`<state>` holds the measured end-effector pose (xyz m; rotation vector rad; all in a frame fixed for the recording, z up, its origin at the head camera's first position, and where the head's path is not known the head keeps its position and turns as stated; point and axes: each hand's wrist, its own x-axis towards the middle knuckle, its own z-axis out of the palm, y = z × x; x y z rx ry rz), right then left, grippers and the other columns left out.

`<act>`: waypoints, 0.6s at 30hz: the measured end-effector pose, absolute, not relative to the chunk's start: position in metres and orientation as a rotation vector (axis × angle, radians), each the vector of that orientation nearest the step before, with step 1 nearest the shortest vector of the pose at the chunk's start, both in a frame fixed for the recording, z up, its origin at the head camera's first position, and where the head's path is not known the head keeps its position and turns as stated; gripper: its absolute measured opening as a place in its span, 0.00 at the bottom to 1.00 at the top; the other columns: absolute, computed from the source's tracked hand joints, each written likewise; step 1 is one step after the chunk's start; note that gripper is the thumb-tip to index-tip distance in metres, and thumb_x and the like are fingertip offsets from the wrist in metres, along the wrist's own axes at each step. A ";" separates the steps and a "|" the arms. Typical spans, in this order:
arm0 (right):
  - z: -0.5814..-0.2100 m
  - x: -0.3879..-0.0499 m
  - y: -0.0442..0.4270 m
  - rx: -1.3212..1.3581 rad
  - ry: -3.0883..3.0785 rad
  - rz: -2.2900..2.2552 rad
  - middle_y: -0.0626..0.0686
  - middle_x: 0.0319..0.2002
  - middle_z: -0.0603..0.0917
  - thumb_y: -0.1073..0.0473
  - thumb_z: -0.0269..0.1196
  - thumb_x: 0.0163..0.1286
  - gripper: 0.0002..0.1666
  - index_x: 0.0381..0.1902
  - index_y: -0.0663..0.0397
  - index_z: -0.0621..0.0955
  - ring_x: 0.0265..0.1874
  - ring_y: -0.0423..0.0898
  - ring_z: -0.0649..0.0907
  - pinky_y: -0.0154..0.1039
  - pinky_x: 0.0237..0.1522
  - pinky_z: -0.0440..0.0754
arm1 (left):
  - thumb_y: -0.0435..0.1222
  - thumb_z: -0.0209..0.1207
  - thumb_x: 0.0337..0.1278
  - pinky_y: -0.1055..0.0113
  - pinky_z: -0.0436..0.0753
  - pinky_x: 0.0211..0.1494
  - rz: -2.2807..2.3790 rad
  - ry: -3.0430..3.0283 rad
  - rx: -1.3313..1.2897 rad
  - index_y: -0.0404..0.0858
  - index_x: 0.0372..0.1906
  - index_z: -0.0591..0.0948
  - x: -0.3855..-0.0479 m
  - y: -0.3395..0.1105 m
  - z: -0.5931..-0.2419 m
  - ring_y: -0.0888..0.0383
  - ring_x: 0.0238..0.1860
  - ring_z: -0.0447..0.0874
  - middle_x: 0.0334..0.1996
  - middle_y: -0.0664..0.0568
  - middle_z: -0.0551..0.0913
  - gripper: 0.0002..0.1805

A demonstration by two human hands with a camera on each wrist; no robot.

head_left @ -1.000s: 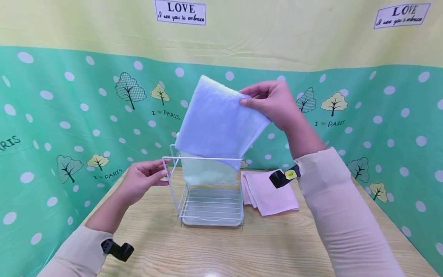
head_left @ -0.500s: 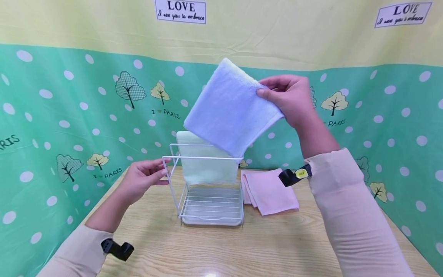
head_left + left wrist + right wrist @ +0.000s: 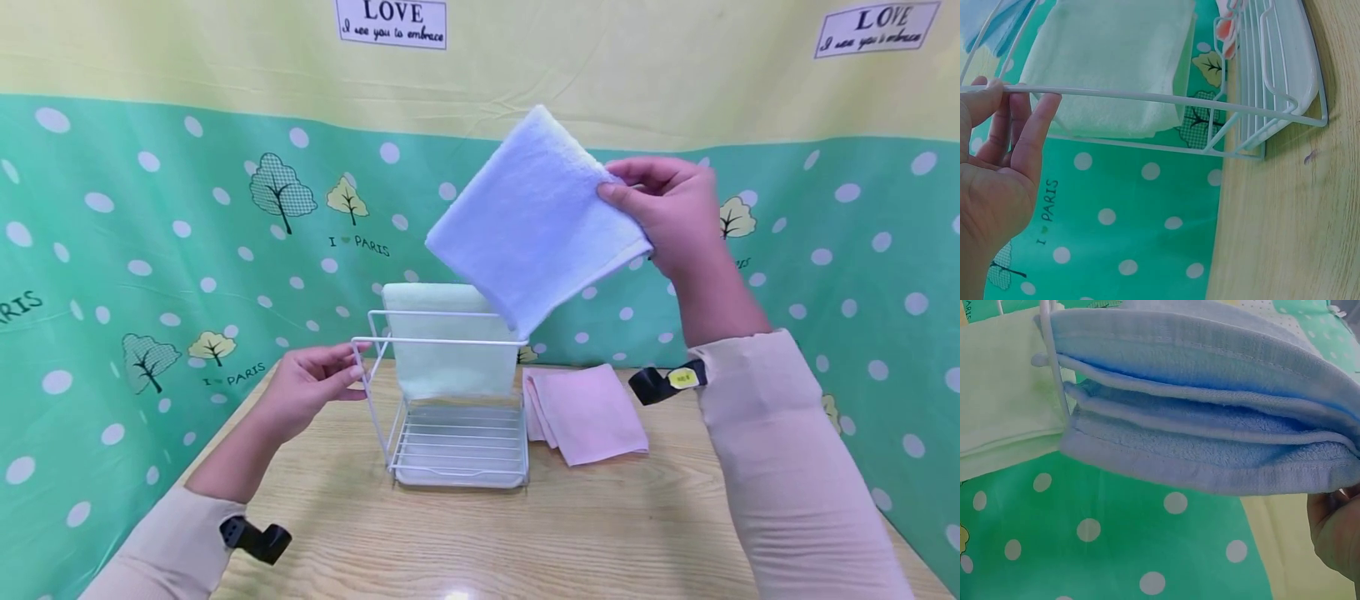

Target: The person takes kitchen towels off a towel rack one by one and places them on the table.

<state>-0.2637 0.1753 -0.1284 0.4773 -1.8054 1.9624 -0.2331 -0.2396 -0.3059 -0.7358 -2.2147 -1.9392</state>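
Blue towel's direction: with 12 at the top of the head view, we see the blue towel (image 3: 528,225) on a slant like a diamond, corners at 12 and about 6, the others slightly below 9 and 3; its sides look near equal, so we cannot tell a long axis.
Blue towel's place: in the air, at 1 o'clock from the white wire rack (image 3: 438,341).
Right hand: our right hand (image 3: 675,208) pinches the towel's edge at about 2 o'clock, between thumb and fingers.
Left hand: our left hand (image 3: 315,387) grips the rack's side bar at 10 o'clock.
Rack: a green towel (image 3: 450,367) drapes over its rear; the front bar ends by the blue towel's lowest corner, and we cannot tell whether they touch.
Table: a folded pink towel (image 3: 588,417) lies on the table (image 3: 465,542) at the rack's 3 o'clock.
Blue towel's look: pale, fluffy, folded in layers, with stitched hems.
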 end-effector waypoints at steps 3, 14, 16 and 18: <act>-0.128 -0.262 0.182 0.427 -1.780 1.983 0.55 0.34 0.85 0.62 0.79 0.47 0.20 0.40 0.59 0.89 0.27 0.48 0.85 0.36 0.30 0.88 | 0.25 0.60 0.62 0.57 0.87 0.42 -1.936 -2.217 -0.729 0.40 0.56 0.83 -0.233 -0.239 -0.306 0.58 0.39 0.85 0.41 0.44 0.85 0.18; -0.138 -0.262 0.206 0.318 -1.638 2.060 0.55 0.37 0.83 0.62 0.81 0.42 0.24 0.41 0.61 0.88 0.31 0.48 0.85 0.37 0.35 0.87 | 0.24 0.60 0.62 0.56 0.87 0.42 -1.945 -2.196 -0.758 0.41 0.55 0.84 -0.234 -0.238 -0.307 0.58 0.38 0.85 0.40 0.46 0.86 0.18; -0.141 -0.262 0.210 0.294 -1.629 2.068 0.55 0.36 0.84 0.62 0.81 0.42 0.24 0.41 0.61 0.88 0.31 0.48 0.85 0.37 0.36 0.87 | 0.24 0.60 0.62 0.56 0.87 0.42 -1.950 -2.193 -0.762 0.41 0.55 0.84 -0.234 -0.238 -0.307 0.58 0.38 0.85 0.40 0.47 0.86 0.18; -0.144 -0.262 0.215 0.257 -1.645 2.065 0.55 0.36 0.84 0.62 0.81 0.43 0.24 0.41 0.60 0.88 0.32 0.48 0.85 0.37 0.36 0.88 | 0.24 0.60 0.62 0.56 0.87 0.42 -1.955 -2.187 -0.766 0.41 0.55 0.84 -0.234 -0.238 -0.308 0.59 0.38 0.85 0.39 0.46 0.86 0.18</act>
